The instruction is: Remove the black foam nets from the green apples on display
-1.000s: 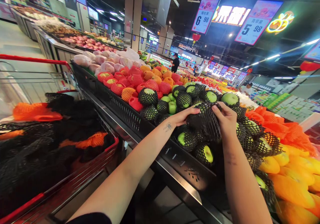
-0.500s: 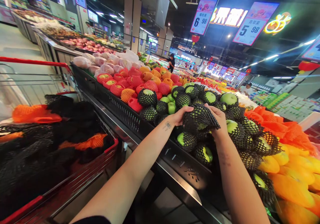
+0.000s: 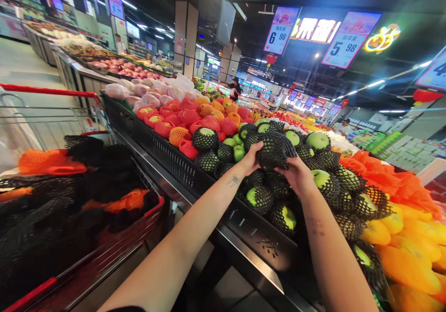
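Between my two hands is a green apple in a black foam net [image 3: 273, 150], lifted above the pile; the netting hides nearly all of the fruit. My left hand [image 3: 250, 161] grips its left side, thumb on the near face. On the right, my right hand [image 3: 298, 175] holds the net's edge, with its fingertips partly hidden behind and under it. Around and below them lie green apples [image 3: 318, 140], most wearing the same black nets. A few bare green apples [image 3: 239, 152] sit just left of my hands.
A black crate wall [image 3: 163, 150] and metal ledge edge the display. At left stands a red-railed cart [image 3: 49, 90] full of black and orange foam nets. Red-netted fruit [image 3: 190, 113] lies beyond, yellow mangoes [image 3: 406, 261] and orange netting [image 3: 400, 182] at right. A person [image 3: 235, 89] stands farther off.
Both hands have brought the netted apple slightly up and to the left. My right hand has shifted from the net's upper right edge to its lower right side.
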The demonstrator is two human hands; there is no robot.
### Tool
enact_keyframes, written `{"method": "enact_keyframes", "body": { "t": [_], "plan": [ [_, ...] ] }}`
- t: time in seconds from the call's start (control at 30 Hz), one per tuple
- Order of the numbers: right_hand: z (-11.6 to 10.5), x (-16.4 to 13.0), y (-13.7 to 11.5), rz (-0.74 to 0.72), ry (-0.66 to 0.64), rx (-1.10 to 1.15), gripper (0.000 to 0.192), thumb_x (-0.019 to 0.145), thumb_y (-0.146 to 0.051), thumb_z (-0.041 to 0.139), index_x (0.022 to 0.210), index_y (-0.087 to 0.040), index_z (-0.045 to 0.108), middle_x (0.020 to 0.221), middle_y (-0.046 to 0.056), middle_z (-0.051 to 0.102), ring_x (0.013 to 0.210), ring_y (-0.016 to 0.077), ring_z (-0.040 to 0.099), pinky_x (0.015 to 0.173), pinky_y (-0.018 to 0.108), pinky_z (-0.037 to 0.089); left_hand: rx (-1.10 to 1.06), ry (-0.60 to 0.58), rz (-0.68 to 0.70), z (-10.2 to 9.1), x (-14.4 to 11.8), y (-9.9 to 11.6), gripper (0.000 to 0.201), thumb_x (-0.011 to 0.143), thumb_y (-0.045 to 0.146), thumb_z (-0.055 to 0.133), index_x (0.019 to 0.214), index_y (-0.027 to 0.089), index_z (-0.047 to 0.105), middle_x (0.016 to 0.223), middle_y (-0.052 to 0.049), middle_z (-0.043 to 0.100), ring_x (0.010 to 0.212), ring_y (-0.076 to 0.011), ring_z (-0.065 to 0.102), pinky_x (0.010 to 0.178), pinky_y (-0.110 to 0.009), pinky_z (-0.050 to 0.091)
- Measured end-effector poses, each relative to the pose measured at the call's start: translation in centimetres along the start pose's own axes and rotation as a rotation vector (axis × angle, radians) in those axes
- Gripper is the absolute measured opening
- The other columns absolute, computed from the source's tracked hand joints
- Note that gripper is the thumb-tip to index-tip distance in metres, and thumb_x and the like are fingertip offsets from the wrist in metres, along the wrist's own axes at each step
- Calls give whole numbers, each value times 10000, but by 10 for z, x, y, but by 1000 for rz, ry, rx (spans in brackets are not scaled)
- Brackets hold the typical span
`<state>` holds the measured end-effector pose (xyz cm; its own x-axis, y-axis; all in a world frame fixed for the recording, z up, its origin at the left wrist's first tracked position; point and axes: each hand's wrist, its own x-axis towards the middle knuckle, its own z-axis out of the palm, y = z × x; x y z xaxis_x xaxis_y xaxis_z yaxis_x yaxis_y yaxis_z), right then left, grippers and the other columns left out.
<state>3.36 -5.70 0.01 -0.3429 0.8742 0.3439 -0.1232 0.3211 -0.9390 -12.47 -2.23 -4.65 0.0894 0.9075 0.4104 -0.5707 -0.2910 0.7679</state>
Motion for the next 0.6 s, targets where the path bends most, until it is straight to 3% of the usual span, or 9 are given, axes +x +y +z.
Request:
{"method": "enact_keyframes", "body": {
  "t": [0.13, 0.23, 0.4, 0.5, 0.6],
  "plan": [
    [5, -3, 3, 59, 16, 51, 391, 626, -407, 761, 993, -307, 671, 1014, -2, 721, 988, 275, 661, 772, 429, 591, 448, 6, 422, -1, -2, -5, 711, 741, 692, 611, 1241, 188, 562, 1184, -92, 679, 1160, -310, 604, 996, -427, 482],
    [6, 0, 7, -20, 58, 49, 493, 576, -355, 822, 1034, -313, 646, 1078, -8, 716, 1064, 279, 653, 874, 445, 576, 753, 11, 664, 0, -7, -2, 707, 847, 650, 532, 1371, 179, 473, 1334, -127, 602, 1261, -306, 542, 1099, -442, 393],
    [1, 7, 15, -212, 55, -29, 683, 518, -292, 882, 1142, -283, 605, 1206, 25, 685, 1158, 280, 618, 1058, 465, 470, 982, 96, 814, 5, -16, 6, 632, 979, 611, 265, 1374, 192, 527, 1330, -120, 605, 1239, -261, 551, 1061, -398, 419],
    [-6, 11, 17, -241, 42, -81, 679, 522, -266, 885, 1139, -265, 601, 1182, 32, 685, 1118, 269, 632, 1081, 464, 441, 1080, 166, 906, 6, -15, 8, 609, 986, 601, 284, 1284, 188, 619, 1215, -112, 657, 1165, -262, 554, 1038, -422, 421],
    [-13, 14, 18, -230, 112, -114, 650, 508, -284, 890, 1083, -265, 589, 1088, 17, 699, 1036, 260, 655, 1034, 459, 474, 1012, 180, 964, 8, -13, 7, 473, 994, 530, 382, 1154, 197, 678, 1137, -99, 686, 1114, -244, 572, 1027, -427, 425]
  ]
}}
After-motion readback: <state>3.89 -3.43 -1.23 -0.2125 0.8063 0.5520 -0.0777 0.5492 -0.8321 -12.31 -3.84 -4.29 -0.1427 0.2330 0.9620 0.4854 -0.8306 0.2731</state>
